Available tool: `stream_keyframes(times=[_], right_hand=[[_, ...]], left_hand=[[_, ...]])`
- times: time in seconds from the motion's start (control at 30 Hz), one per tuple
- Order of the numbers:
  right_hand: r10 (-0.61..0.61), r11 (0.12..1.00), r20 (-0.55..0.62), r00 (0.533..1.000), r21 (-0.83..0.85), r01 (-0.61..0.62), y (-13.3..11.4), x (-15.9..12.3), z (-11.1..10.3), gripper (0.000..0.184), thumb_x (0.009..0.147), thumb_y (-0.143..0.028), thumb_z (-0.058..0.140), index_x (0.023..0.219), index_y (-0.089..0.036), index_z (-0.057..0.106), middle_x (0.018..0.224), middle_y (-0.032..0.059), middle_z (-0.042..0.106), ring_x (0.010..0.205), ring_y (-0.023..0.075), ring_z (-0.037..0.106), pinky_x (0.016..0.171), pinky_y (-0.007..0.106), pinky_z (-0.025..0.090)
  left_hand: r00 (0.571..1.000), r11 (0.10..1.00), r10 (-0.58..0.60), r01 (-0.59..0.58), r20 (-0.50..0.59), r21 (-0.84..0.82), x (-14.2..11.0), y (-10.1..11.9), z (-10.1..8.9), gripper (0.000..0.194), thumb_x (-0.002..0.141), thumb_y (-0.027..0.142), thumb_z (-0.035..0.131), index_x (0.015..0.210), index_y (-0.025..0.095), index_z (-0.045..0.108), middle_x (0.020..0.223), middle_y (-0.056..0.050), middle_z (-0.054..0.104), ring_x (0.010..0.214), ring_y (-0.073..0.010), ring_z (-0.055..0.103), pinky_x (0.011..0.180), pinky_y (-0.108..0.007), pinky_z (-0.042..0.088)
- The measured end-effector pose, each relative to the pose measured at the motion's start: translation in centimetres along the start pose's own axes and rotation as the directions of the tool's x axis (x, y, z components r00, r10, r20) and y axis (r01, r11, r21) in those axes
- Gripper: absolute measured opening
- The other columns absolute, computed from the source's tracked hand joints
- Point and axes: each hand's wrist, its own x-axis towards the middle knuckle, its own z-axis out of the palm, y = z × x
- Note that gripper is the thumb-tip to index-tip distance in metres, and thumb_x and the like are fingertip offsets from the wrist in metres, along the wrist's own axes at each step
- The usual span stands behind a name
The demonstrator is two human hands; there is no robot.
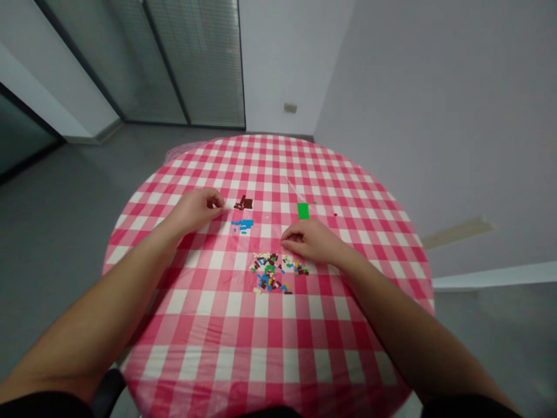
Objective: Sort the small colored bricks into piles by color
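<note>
My left hand point(198, 209) hovers at the left of a small group of dark brown bricks point(247, 204). Its thumb and fingertips are pinched together; whatever is between them, if anything, is too small to see. Just nearer to me lies a group of blue bricks point(246, 225). Over the table's middle, my right hand point(314, 241) has its fingers curled into a pinch, and I cannot make out anything in it. Below its fingertips spreads a mixed pile of tiny coloured bricks point(268, 271). A flat green square point(303, 211) lies just beyond that hand.
A round table with a red-and-white checked cloth point(243, 334) carries everything. One small red piece point(335, 215) lies to the right, and a tiny green piece point(315, 202) sits near the green square. A white wall point(435, 116) rises close on the right.
</note>
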Motion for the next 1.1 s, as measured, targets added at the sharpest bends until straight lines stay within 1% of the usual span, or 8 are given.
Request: stream_keyframes(times=[0.2,0.33,0.53,0.7,0.83,0.9,1.03,1.1], right_hand=[[-0.065,0.997,0.071,0.995,-0.032,0.068,-0.5,-0.2,0.6,0.018,0.088,-0.019,0.061,0.087,-0.019,0.078,0.08,0.0044,0.076,0.067,0.0142,0.063,0.063,0.027,0.042],[-0.083,0.996,0.066,0.994,-0.026,0.085,-0.7,-0.1,1.0,0.017,0.088,-0.019,0.063,0.092,-0.019,0.079,0.084,0.0054,0.078,0.072,0.0162,0.067,0.066,0.027,0.044],[-0.145,0.987,0.1,0.984,-0.055,0.151,-0.9,0.1,1.7,0.018,0.091,-0.019,0.063,0.097,-0.017,0.08,0.092,0.0092,0.079,0.08,0.0191,0.069,0.07,0.029,0.046],[-0.14,0.984,0.143,0.98,-0.092,0.154,-1.2,0.1,1.7,0.017,0.091,-0.019,0.064,0.093,-0.016,0.08,0.09,0.0091,0.078,0.079,0.0191,0.068,0.069,0.029,0.045],[-0.117,0.984,0.15,0.982,-0.115,0.135,-1.5,-0.1,2.0,0.016,0.086,-0.015,0.063,0.09,-0.016,0.078,0.091,0.0094,0.077,0.079,0.0192,0.066,0.068,0.029,0.043],[-0.11,0.983,0.157,0.981,-0.126,0.131,-1.6,-0.2,2.1,0.015,0.082,-0.013,0.063,0.087,-0.016,0.077,0.088,0.0084,0.076,0.076,0.0182,0.064,0.066,0.028,0.042],[-0.126,0.979,0.178,0.976,-0.138,0.152,-1.9,-0.3,2.0,0.011,0.076,-0.011,0.064,0.08,-0.017,0.072,0.083,0.0061,0.072,0.072,0.016,0.059,0.063,0.027,0.038],[-0.139,0.979,0.15,0.979,-0.127,0.158,-1.9,-0.3,1.9,0.009,0.074,-0.011,0.065,0.077,-0.017,0.07,0.08,0.0054,0.071,0.07,0.0153,0.057,0.063,0.027,0.038]], left_hand=[[0.993,0.994,-0.047,0.057,0.112,-0.089,0.6,-0.9,1.4,0.019,0.07,0.031,0.066,0.079,0.019,0.078,0.08,-0.006,0.078,0.075,-0.0237,0.07,0.065,-0.03,0.049],[0.988,0.983,-0.097,0.114,0.121,-0.145,0.8,-1.2,1.4,0.02,0.067,0.032,0.068,0.078,0.019,0.08,0.08,-0.007,0.079,0.077,-0.0251,0.071,0.065,-0.03,0.05],[0.986,0.979,-0.117,0.135,0.118,-0.156,0.9,-1.3,1.2,0.021,0.064,0.035,0.072,0.076,0.019,0.081,0.081,-0.007,0.079,0.077,-0.0257,0.071,0.066,-0.03,0.051],[0.987,0.986,-0.107,0.12,0.118,-0.114,0.7,-0.9,1.1,0.022,0.066,0.036,0.071,0.076,0.02,0.081,0.079,-0.007,0.079,0.074,-0.0252,0.071,0.062,-0.029,0.049],[0.99,0.993,-0.076,0.086,0.119,-0.078,0.7,-1.0,1.2,0.022,0.069,0.036,0.067,0.078,0.02,0.08,0.078,-0.006,0.078,0.073,-0.0239,0.07,0.062,-0.03,0.048],[0.994,0.997,-0.044,0.049,0.103,-0.051,0.7,-1.1,1.3,0.024,0.072,0.038,0.065,0.08,0.02,0.079,0.08,-0.006,0.078,0.073,-0.0234,0.069,0.063,-0.03,0.048],[1.0,1.0,0.006,-0.006,-0.014,0.02,0.5,-0.7,1.2,0.028,0.077,0.04,0.062,0.086,0.02,0.079,0.079,-0.006,0.076,0.068,-0.0211,0.064,0.06,-0.03,0.044],[0.998,0.999,0.035,-0.034,-0.05,0.014,0.1,-0.1,1.2,0.027,0.079,0.039,0.062,0.088,0.02,0.079,0.079,-0.005,0.074,0.066,-0.0194,0.061,0.059,-0.029,0.043]])
